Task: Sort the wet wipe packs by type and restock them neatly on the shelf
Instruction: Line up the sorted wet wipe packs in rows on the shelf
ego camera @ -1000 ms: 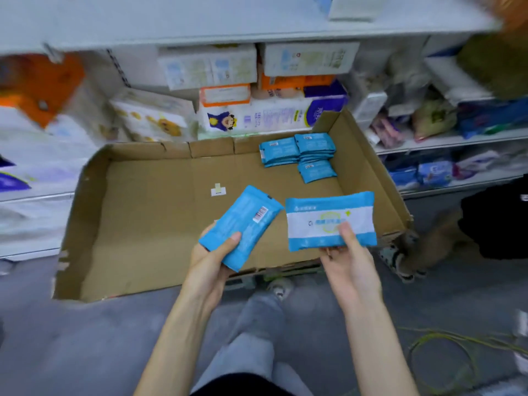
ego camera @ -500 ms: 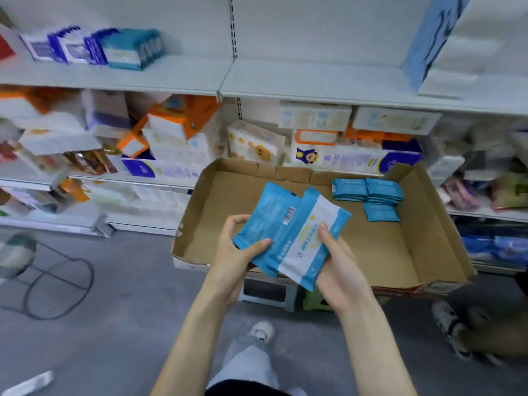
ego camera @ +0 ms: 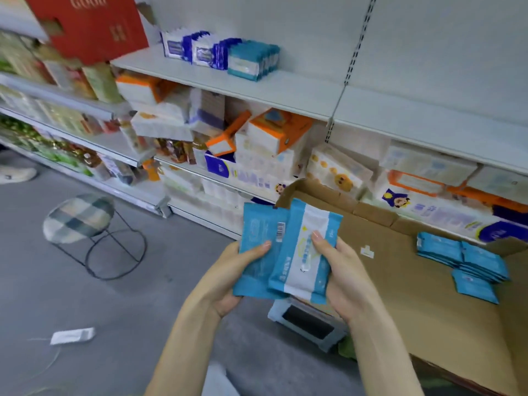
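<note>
Packs: I see two blue packs held side by side mid-frame, over the floor in front of the box (ego camera: 414, 295). The barcode pack (ego camera: 258, 224) is at 9 o'clock and the white-panel pack (ego camera: 303, 270) at 3 o'clock, its edge lapping over the first.
Left grip (ego camera: 228, 275): clamped on the barcode pack, thumb across the face, fingers behind.
Right grip (ego camera: 348, 281): clamped on the white-panel pack the same way.
Handling: I judge them light, soft and pliable, with slick film. They would sag if pinched at a corner, but they are not fragile.
Hold: best taken across the lower half, thumb on the face and fingers behind, clear of the end seals.
Axis: both long axes run 6 to 12, leaning a touch toward 1. One shows its back, the other its front.
Shelf (ego camera: 300, 90): at 12 o'clock; a standing row (ego camera: 253, 62) of like packs sits at 11.
Remaining: a stack (ego camera: 463, 252) lies in the box at 3 o'clock.
</note>
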